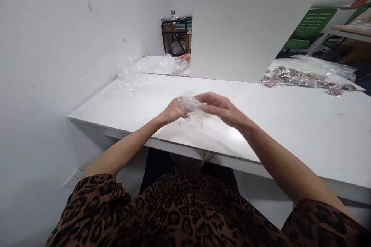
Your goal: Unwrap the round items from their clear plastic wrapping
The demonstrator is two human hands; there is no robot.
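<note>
A crumpled piece of clear plastic film [191,104] is held between my two hands above the white table, its edges smeared by motion. My left hand [174,110] is closed around its left side, with the fingertips partly hidden behind the film. From the right, my right hand [222,109] has its thumb and fingers on the film, pinching its right edge at the tips. Whether anything lies inside the plastic I cannot make out.
More loose clear plastic [130,79] lies at the table's left back, against the wall. Several small wrapped purplish pieces [301,78] are spread at the back right. A white upright panel [226,27] stands along the back edge of the table [290,131]. Green chairs [315,23] are beyond.
</note>
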